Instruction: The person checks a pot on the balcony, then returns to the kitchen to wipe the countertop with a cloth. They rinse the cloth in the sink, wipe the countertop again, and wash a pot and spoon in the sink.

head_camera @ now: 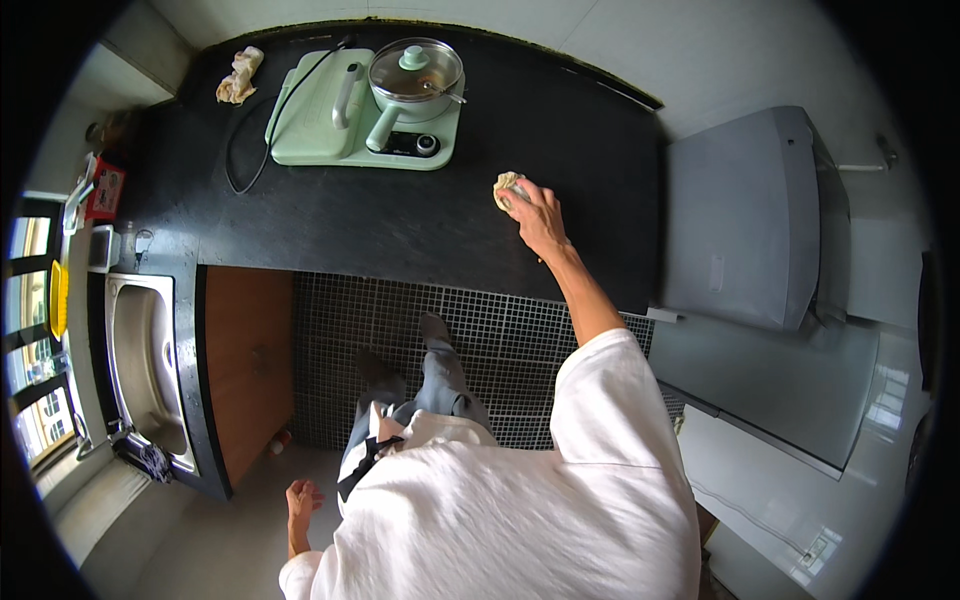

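My right hand [538,216] presses a crumpled pale cloth [508,192] onto the black countertop [420,217], its fingers wrapped over the cloth. At my side, away from the counter, hangs my left hand [303,496], fingers loosely bent and nothing visible in it. Beyond the cloth, to the left, stands a mint-green electric cooking appliance [311,124] with a lidded griddle side and a control knob. On its right half sits a green saucepan [409,111] under a glass lid [391,67]; a metal utensil handle [450,94] sticks out at the rim.
A black power cord [264,154] loops over the counter's left part. Another crumpled cloth [240,75] lies at the back left. Further left are a red box [106,189] and a steel sink [142,360]. A grey appliance-like cabinet [739,217] borders the counter's right end.
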Tool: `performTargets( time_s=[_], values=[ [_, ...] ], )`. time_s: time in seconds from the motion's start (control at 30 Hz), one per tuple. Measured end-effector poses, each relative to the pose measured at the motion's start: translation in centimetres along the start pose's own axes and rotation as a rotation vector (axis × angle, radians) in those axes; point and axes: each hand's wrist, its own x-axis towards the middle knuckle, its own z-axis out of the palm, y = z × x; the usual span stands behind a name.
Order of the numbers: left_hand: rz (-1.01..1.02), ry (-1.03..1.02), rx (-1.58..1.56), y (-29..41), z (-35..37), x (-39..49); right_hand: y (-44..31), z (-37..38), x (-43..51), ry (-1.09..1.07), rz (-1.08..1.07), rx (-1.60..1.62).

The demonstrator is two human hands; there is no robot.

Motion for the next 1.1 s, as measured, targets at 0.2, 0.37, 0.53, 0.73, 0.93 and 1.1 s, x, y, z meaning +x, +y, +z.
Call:
performTargets(
  time_s=[0.2,0.37,0.53,0.73,0.93,1.1],
  values=[
    [0.116,0.018,0.002,2.5,2.7,0.9,0.4,-2.6,3.7,0.058,0.038,0.258],
    [0.112,0.015,-0.047,2.6,3.5,1.8,1.7,-7.7,-1.4,0.012,-0.037,0.537],
    [0.060,-0.029,0.073,2.8,3.1,2.0,-0.5,-5.6,-10.5,-0.281,0.011,0.205],
    [0.119,0.016,0.086,6.1,2.7,2.4,0.0,-2.0,-12.7,0.012,-0.063,0.108],
    [0.176,0.005,0.054,8.1,4.2,2.5,0.1,-1.7,-10.2,0.141,-0.021,0.048],
    [0.177,0.011,-0.040,3.7,4.8,1.9,-1.8,-2.3,-6.6,0.142,0.480,0.729]
  ],
)
